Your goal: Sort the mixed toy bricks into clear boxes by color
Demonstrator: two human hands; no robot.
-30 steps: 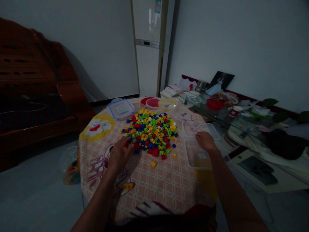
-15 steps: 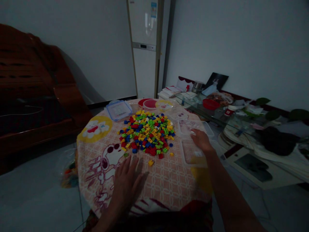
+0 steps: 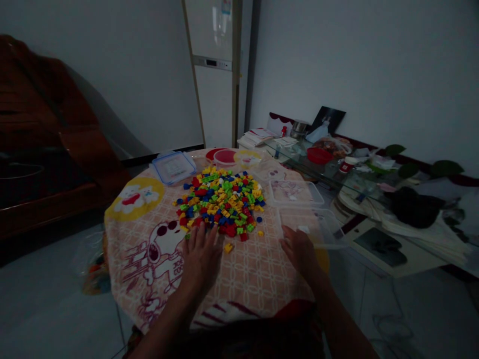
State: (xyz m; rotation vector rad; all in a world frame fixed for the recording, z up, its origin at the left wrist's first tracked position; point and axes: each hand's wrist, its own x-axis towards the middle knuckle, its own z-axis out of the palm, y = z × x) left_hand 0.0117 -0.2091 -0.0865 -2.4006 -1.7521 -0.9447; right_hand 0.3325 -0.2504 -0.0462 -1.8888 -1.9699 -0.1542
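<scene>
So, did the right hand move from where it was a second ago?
Yes. Judged against the nearest loose yellow building brick, the right hand has come toward the person: it was farther up the table, and now it's about level with the brick.

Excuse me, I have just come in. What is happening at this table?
A person has both hands over a cloth-covered table. The left hand, fingers spread, is at the near edge of a pile of colourful toy bricks. The right hand is by a clear plastic container; whether it grips it is unclear. A loose yellow brick lies between the hands.
</scene>
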